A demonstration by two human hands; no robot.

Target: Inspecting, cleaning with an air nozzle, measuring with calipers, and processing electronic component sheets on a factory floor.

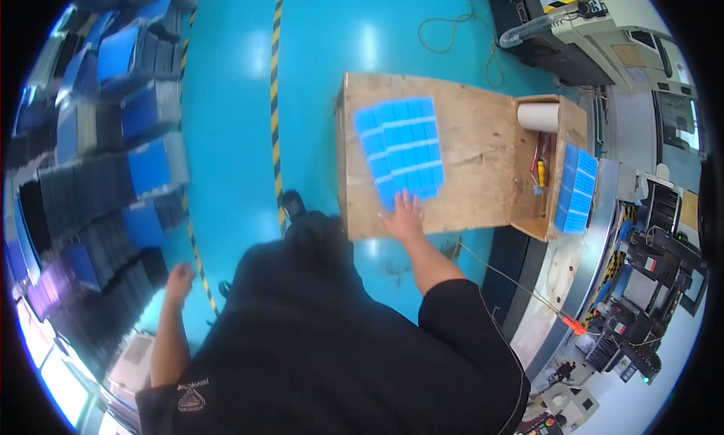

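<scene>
Two overlapping blue slabs, marked into rectangles with pale bands across them, lie flat on a wooden bench top. The left one sits askew, fanned out from under the other. My right hand rests at their near edge, fingers stretched out and tips touching the blue surface; it is open and does not grip. Away from the bench, my left hand hangs low at my left side over the floor. Its fingers look loosely curled, with nothing visible in them.
An open wooden box at the bench's right end holds a white roll and a yellow-handled tool. Another blue slab stands against it. Stacked blue and grey panels line the left. Machines and a cable are on the right.
</scene>
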